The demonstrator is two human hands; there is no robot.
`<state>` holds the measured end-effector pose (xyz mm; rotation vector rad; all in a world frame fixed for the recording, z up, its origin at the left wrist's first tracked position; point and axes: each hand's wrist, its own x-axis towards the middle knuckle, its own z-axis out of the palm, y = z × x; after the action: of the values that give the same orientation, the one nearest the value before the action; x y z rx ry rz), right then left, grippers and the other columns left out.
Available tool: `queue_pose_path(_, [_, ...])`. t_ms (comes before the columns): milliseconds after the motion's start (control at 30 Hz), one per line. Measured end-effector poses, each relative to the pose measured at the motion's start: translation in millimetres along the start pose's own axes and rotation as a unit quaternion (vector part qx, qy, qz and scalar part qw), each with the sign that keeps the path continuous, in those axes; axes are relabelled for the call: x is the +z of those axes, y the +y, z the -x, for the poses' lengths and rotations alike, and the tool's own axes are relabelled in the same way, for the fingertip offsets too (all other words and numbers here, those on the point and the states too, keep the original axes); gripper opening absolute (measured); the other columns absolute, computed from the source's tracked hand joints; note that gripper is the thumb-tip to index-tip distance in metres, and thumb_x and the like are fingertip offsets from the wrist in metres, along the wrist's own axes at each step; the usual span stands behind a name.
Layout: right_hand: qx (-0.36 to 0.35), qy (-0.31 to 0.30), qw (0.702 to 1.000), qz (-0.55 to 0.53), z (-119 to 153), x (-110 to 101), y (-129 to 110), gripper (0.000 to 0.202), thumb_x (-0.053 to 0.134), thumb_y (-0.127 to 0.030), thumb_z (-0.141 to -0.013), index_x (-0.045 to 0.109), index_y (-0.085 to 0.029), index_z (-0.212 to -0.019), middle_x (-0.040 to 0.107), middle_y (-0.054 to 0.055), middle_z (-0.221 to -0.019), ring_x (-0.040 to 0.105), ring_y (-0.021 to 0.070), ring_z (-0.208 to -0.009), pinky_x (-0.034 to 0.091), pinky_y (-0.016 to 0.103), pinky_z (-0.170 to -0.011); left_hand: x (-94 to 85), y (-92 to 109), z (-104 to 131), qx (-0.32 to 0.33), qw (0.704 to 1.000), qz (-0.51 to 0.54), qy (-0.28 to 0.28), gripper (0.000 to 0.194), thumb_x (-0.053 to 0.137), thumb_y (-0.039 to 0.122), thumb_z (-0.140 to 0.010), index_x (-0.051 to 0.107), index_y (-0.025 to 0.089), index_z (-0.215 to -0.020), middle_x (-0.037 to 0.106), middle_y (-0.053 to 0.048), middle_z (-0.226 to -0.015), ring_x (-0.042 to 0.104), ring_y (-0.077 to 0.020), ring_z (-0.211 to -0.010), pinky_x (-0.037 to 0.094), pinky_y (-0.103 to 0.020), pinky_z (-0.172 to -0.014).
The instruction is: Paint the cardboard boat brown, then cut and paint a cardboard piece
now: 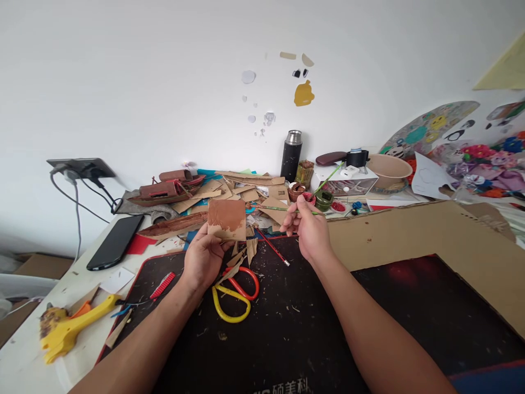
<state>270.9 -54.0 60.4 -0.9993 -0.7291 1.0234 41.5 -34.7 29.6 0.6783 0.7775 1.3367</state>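
Observation:
My left hand grips a small square of cardboard by its lower edge. Brown paint covers most of its face, and a bare strip shows along the bottom. In my right hand is a thin green paintbrush, held level with its tip pointing left, a little apart from the cardboard. Just beyond that hand stand open paint jars, one brown and one green. Scissors with one red and one yellow handle lie below my left hand, their blades hidden under cardboard scraps.
A yellow glue gun and a black phone lie on the left. Brown model boats and cardboard scraps stand behind my left hand. A black flask is at the wall. A large cardboard sheet covers the right side.

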Motion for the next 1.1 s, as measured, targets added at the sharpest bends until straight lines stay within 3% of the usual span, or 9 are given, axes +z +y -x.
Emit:
queue_pose_path(167, [-0.013,-0.039,0.999,-0.003,4,3,0,0.057,0.075,-0.076,-0.085,0.063,-0.021,-0.074,0.068,0.001,-0.056,0.068,0.0174,-0.043,0.042,0.021,-0.034,-0.4,-2,0,-0.006,1.0,-0.002,-0.007,0.047,0.069,0.004,-0.064,0.069,0.02,-0.108,0.077,-0.007,-0.114,0.073,-0.0193,-0.095,0.064,-0.025,-0.071])
queue_pose_path(467, [0.032,-0.153,0.987,0.028,19,14,15,0.055,0.073,-0.072,-0.089,0.067,-0.02,-0.074,0.07,0.002,-0.058,0.069,0.0162,-0.045,0.044,0.02,-0.036,3.3,-3,4,-0.022,0.999,-0.01,-0.038,0.044,0.08,0.006,-0.071,0.071,0.02,-0.112,0.077,-0.006,-0.114,0.074,-0.0163,-0.093,0.065,-0.024,-0.079])
queue_pose_path(700, [0.005,-0.09,0.996,0.019,12,9,11,0.055,0.074,-0.073,-0.087,0.066,-0.02,-0.075,0.069,0.001,-0.057,0.067,0.0152,-0.043,0.043,0.019,-0.036,3.9,-5,6,-0.024,0.998,-0.031,-0.056,0.046,0.086,0.012,-0.073,0.073,0.022,-0.116,0.077,-0.007,-0.12,0.075,-0.0188,-0.097,0.065,-0.028,-0.083])
queue_pose_path(900, [0.03,-0.155,0.987,0.022,20,14,13,0.055,0.073,-0.073,-0.088,0.067,-0.02,-0.074,0.071,0.001,-0.059,0.069,0.0158,-0.044,0.044,0.019,-0.036,5.8,-3,7,-0.026,0.997,-0.041,-0.062,0.047,0.088,0.015,-0.074,0.073,0.02,-0.119,0.077,-0.01,-0.124,0.076,-0.0228,-0.105,0.066,-0.031,-0.085])
queue_pose_path(1100, [0.007,-0.103,0.995,0.014,14,10,11,0.056,0.074,-0.074,-0.087,0.066,-0.02,-0.075,0.07,0.001,-0.058,0.068,0.0147,-0.043,0.043,0.018,-0.036,4.9,-5,6,-0.025,0.998,-0.032,-0.054,0.046,0.089,0.015,-0.073,0.072,0.022,-0.115,0.078,-0.007,-0.118,0.077,-0.0202,-0.1,0.066,-0.029,-0.084])
